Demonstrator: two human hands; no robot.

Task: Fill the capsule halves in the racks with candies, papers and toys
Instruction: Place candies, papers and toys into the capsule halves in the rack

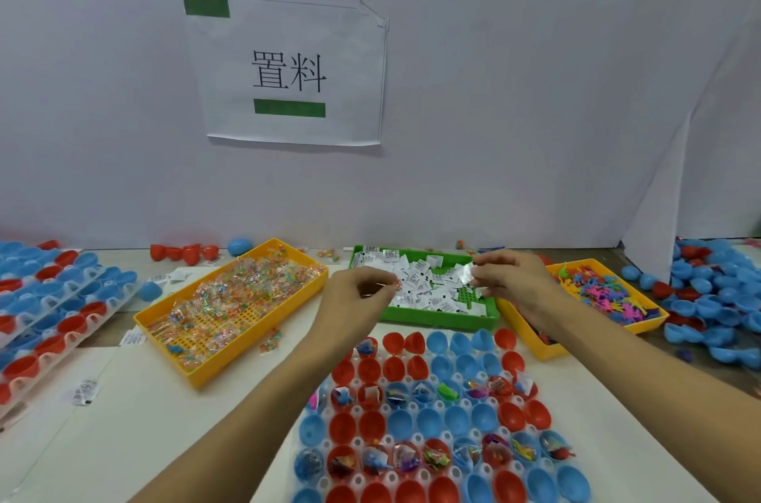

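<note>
White folded paper [465, 275] is pinched upright in the right hand's [508, 280] fingertips above the green tray [436, 321]; left hand [358, 292], fingers curled, pinches something small I cannot identify; both hover beyond the capsule rack [432, 416]

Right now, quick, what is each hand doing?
Left hand: fingers curled, pinching something small; what it is cannot be told.
Right hand: fingers pinching a paper slip over the green tray.
</note>
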